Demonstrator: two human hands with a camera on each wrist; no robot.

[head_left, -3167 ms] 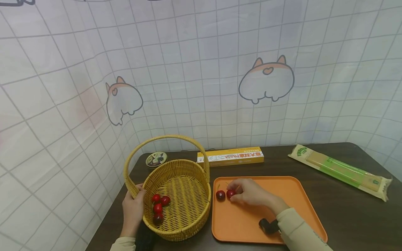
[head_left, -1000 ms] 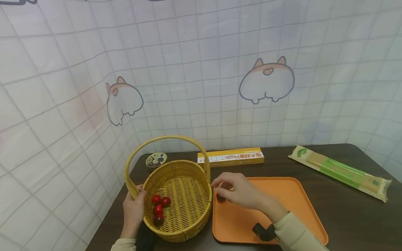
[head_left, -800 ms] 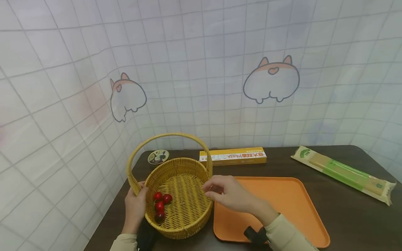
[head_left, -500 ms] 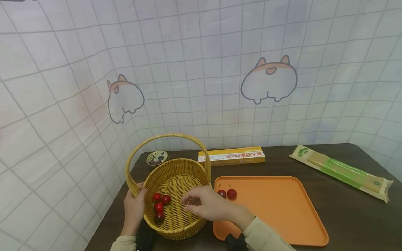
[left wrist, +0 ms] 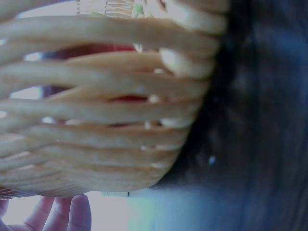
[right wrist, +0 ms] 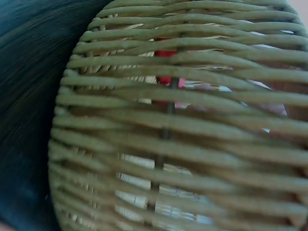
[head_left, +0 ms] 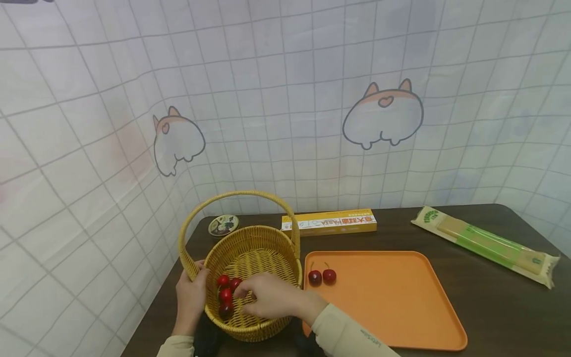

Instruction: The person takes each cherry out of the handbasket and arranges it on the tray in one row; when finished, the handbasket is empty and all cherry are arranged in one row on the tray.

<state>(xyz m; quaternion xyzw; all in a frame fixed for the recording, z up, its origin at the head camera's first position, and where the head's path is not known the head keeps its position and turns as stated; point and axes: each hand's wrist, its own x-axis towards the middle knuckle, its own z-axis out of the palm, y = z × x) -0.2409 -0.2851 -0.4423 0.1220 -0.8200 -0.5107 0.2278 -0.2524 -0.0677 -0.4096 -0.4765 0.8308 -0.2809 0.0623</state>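
A person in pale sleeves (head_left: 352,337), the right one bearing small dark lettering, is working over a dark table (head_left: 504,307). The right hand (head_left: 272,296) is reaching inside a yellow wicker basket (head_left: 252,334), its fingers bending loosely and its thumb standing apart from the forefinger, with nothing showing in the gap. The left hand (head_left: 192,292) is gripping the basket's side at the foot of the tall arched handle (head_left: 241,192).

Four red cherries are lying inside the basket toward its left wall: the darkest cherry (head_left: 226,310) is sitting nearest the viewer, and another cherry (head_left: 235,284) is resting just beside the right forefinger's tip; whether they are touching is unclear. In both wrist views the weave is filling much of the picture, red showing through.

To the basket's right, an orange tray (head_left: 379,297) is holding two more cherries (head_left: 322,276), stems up, near its far left corner. Farther back, a green-and-clear packet (head_left: 486,246) is lying aslant at right, while a yellow pasta box (head_left: 329,222) and a round tin (head_left: 223,225) are standing behind the basket. A white gridded cloth (head_left: 267,99) with cartoon animals is hanging beyond.
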